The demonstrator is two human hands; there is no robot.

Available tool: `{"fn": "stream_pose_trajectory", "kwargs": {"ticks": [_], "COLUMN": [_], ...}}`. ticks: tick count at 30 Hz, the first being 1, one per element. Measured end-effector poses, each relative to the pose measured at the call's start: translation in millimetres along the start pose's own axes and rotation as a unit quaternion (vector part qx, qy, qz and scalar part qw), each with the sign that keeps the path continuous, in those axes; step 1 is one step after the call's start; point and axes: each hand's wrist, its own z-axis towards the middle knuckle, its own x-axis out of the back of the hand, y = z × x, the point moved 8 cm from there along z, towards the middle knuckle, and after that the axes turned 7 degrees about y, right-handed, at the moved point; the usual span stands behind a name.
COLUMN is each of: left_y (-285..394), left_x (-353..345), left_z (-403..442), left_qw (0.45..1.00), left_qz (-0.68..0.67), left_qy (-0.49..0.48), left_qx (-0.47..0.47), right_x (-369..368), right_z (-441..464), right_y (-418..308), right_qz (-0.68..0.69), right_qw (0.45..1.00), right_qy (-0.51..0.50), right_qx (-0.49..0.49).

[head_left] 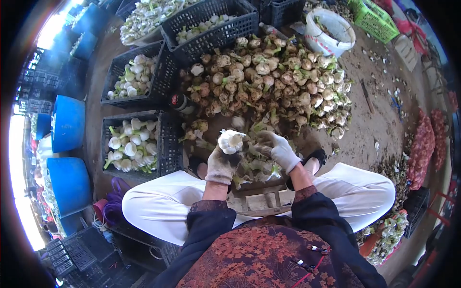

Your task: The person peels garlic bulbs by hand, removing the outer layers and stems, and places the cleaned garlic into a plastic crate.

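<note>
Near the middle of the frame, my gloved left hand [223, 165] is gripping a whitish garlic bulb [231, 141], fingers wrapped under it. Just to its right, the gloved right hand [280, 150] is hovering with fingers curled, and I can't tell if it's pinching anything. A big dirt-caked garlic pile [269, 77] is sprawling above both, and cleaner bulbs [132, 146] are filling a black crate [170, 149] over on the left.
</note>
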Motion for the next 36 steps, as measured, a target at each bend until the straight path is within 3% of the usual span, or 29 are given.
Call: {"fn": "stream_pose_trajectory", "kwargs": {"ticks": [2, 4, 6, 7, 10, 11, 12, 13, 14, 15, 16, 18, 20, 21, 22, 24, 26, 27, 28, 30, 32, 34, 35, 36], "left_y": [-3.2, -3.8, 19.0, 19.0, 56.4, 64.6, 83.7, 105.7, 136.5, 150.6, 153.2, 151.2, 101.0, 71.0, 37.0, -10.3, -30.3, -35.6, -37.1, -41.7, -50.5, -59.0, -63.7, -66.3], "left_x": [19.9, 37.4, 97.7, 70.7, 62.1, 35.6, 36.8, 20.0, -6.8, -41.0, -54.3, -87.3, -106.3, -99.3, -105.1, -107.1, -73.7, -70.4, -56.3, -40.0, -38.8, -39.2, -39.6, -43.6], "left_z": [4.3, 17.1, 26.2, 10.0, 13.9, -6.3, -8.0, -21.2, -32.8, -61.0, -77.6, -90.0, -81.0, -61.9, -50.4, -38.7, -22.8, -20.2, -16.8, -16.3, -15.4, -12.8, -11.4, -10.1], "left_qw": [0.999, 0.976, 0.943, 0.921, 0.938, 0.915, 0.927, 0.934, 0.939, 0.934, 0.930, 0.903, 0.809, 0.830, 0.707, 0.582, 0.767, 0.771, 0.812, 0.850, 0.868, 0.866, 0.840, 0.811], "left_qz": [0.013, 0.055, 0.094, 0.107, 0.021, 0.021, -0.044, -0.076, -0.131, -0.038, -0.111, 0.072, 0.347, 0.422, 0.599, 0.759, 0.598, 0.593, 0.544, 0.490, 0.476, 0.481, 0.524, 0.566], "left_qy": [0.044, 0.198, 0.276, 0.328, 0.243, 0.304, 0.258, 0.211, 0.023, 0.001, 0.056, 0.024, 0.151, 0.082, 0.052, 0.017, 0.033, 0.026, 0.073, 0.116, 0.088, 0.072, 0.061, 0.047], "left_qx": [0.027, -0.071, -0.160, -0.182, -0.246, -0.265, -0.269, -0.277, -0.318, -0.355, -0.347, -0.424, -0.449, -0.355, -0.371, -0.292, -0.232, -0.231, -0.196, -0.158, -0.111, -0.117, -0.129, -0.144], "right_x": [-4.0, -13.6, -35.1, -46.0, -65.6, -63.3, -59.7, -58.8, -55.9, -51.5, -44.9, -38.3, -40.5, -40.3, -37.3, -37.6, -38.1, -40.7, -47.1, -42.9, -35.0, -23.3, -25.2, -20.2], "right_z": [6.4, 14.4, 13.0, 2.5, -28.4, -30.1, -27.6, -26.0, -23.4, -18.4, -17.8, -16.8, -11.4, -16.5, -17.4, -19.9, -31.8, -39.2, -48.8, -50.5, -53.5, -55.9, -61.0, -60.7], "right_y": [-41.6, -68.3, -72.8, -71.7, -98.3, -104.4, -99.7, -76.7, -50.5, -36.5, -25.4, -15.6, -12.0, -17.8, -17.2, -33.9, -15.5, -20.0, -21.9, 22.7, 17.8, -2.5, 4.8, 4.5], "right_qz": [0.064, -0.053, -0.153, -0.045, 0.143, 0.112, 0.095, 0.056, 0.018, 0.033, 0.041, 0.194, 0.260, 0.273, 0.268, 0.145, 0.257, 0.391, 0.514, 0.365, 0.307, 0.190, 0.309, 0.232], "right_qw": [0.997, 0.995, 0.979, 0.983, 0.957, 0.968, 0.974, 0.971, 0.965, 0.976, 0.985, 0.967, 0.949, 0.937, 0.939, 0.976, 0.949, 0.885, 0.791, 0.885, 0.924, 0.975, 0.931, 0.961], "right_qy": [-0.017, -0.038, -0.128, -0.179, -0.244, -0.223, -0.206, -0.228, -0.245, -0.196, -0.145, -0.088, -0.095, -0.083, -0.077, -0.156, -0.157, -0.147, -0.130, -0.108, -0.105, -0.076, -0.071, -0.068], "right_qx": [0.030, 0.081, 0.041, 0.001, -0.063, -0.041, -0.010, -0.050, -0.093, -0.087, -0.085, -0.140, -0.154, -0.203, -0.203, -0.031, -0.096, -0.205, -0.306, -0.269, -0.202, -0.085, -0.184, -0.132]}}
